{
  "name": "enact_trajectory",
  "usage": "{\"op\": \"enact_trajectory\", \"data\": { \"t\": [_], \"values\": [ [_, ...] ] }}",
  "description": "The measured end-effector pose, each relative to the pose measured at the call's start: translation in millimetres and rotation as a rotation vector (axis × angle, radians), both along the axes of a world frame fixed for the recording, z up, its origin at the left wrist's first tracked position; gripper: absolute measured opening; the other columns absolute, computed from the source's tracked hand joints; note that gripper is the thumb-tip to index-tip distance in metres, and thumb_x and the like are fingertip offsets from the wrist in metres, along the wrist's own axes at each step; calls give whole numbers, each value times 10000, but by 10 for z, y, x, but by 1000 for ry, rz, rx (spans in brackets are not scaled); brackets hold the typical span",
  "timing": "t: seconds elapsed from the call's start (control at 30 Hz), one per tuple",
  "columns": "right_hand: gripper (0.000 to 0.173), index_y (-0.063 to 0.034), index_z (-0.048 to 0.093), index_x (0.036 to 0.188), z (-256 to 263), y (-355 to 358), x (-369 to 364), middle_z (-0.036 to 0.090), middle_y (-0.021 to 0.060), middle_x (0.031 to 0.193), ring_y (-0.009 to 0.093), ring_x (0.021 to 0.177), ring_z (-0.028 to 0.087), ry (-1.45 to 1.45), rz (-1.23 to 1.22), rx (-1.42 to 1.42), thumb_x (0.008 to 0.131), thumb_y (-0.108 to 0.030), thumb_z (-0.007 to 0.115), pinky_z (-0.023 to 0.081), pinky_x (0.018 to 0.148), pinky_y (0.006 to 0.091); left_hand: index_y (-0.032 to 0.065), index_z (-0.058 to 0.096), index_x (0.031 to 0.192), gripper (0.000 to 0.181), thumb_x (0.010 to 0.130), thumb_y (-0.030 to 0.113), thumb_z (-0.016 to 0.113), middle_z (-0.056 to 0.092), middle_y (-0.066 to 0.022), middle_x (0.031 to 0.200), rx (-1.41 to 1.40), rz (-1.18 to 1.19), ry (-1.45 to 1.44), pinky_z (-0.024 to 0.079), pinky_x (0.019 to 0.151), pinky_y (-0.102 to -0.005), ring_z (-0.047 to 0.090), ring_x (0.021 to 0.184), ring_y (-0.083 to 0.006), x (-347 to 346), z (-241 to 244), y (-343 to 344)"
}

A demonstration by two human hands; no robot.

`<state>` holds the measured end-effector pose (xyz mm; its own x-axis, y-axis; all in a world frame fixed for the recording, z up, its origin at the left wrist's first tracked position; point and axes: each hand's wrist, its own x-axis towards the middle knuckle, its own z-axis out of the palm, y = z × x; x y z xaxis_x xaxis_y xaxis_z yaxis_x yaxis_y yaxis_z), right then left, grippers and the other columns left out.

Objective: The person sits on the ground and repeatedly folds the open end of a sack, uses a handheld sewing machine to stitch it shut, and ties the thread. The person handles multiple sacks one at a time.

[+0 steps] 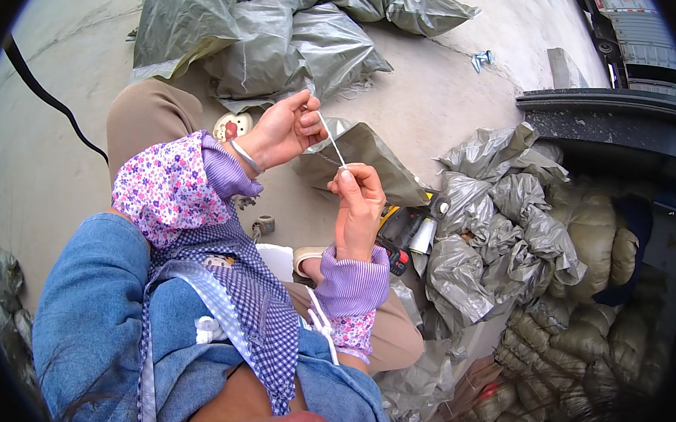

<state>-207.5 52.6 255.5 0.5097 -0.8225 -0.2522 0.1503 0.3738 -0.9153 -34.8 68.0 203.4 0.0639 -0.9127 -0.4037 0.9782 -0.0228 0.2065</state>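
A white string (333,138) is stretched between my two hands, running down and to the right. My left hand (288,125) grips its upper part with curled fingers, close to the lower edge of a filled grey-green woven sack (262,44). Lower and to the right, my right hand (359,204) pinches the string between thumb and forefinger. Behind the hands, a flatter grey-green woven sack (372,160) lies on the floor. Beside my right wrist rests a yellow and black power tool (394,221) with a red part and a white thread cone (423,237).
Crumpled woven sacks (479,228) are heaped to the right, beside stacked olive bundles (577,343). A dark metal ledge (613,116) juts in above them. A black cable (49,99) crosses the concrete floor (69,148) at left. A small blue object (482,60) lies farther off.
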Motion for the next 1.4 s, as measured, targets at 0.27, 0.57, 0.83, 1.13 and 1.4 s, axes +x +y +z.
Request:
{"op": "enact_trajectory", "data": {
  "t": [0.27, 0.57, 0.83, 1.13, 1.4],
  "values": [
    [47, -19, 575, 861, 183, 34, -165, 560, 40, 795, 110, 684, 502, -12, -67, -61, 847, -61, 590, 438, 690, 261, 6, 616, 747, 442, 908, 401, 503, 571, -44, 529, -64, -756, -1774, 415, 448, -291, 534, 453, -137, 183, 478, 71],
    [92, -10, 580, 840, 345, 117, -140, 538, 5, 760, 69, 671, 481, 204, -17, -275, 839, -90, 626, 384, 627, 219, 7, 566, 1003, 225, 920, 215, 545, 586, -22, 895, -436, -557, -1151, 452, 609, -235, 530, 707, -80, -101, 676, 282],
    [59, -30, 544, 854, 315, 138, -186, 521, 35, 771, 113, 683, 458, -126, -64, -7, 876, -82, 562, 399, 678, 260, 4, 545, 890, 185, 912, 187, 567, 531, 22, 764, -511, -418, -1054, 392, 611, -216, 444, 710, -45, -199, 637, 309],
    [74, -32, 530, 860, 299, 120, -158, 515, 37, 795, 112, 694, 461, -50, -199, -163, 883, -99, 552, 406, 698, 270, 1, 538, 859, 170, 902, 161, 574, 547, 15, 744, -396, -409, -1176, 399, 614, -222, 461, 705, -46, -207, 684, 324],
    [100, -53, 513, 950, 208, -25, -196, 549, 57, 901, 141, 746, 515, -341, -233, 22, 910, -145, 516, 438, 762, 311, 13, 578, 976, 158, 855, 115, 593, 578, -27, 802, -332, -264, -1487, 416, 625, -252, 515, 688, -104, -97, 563, 272]
  ]
}}
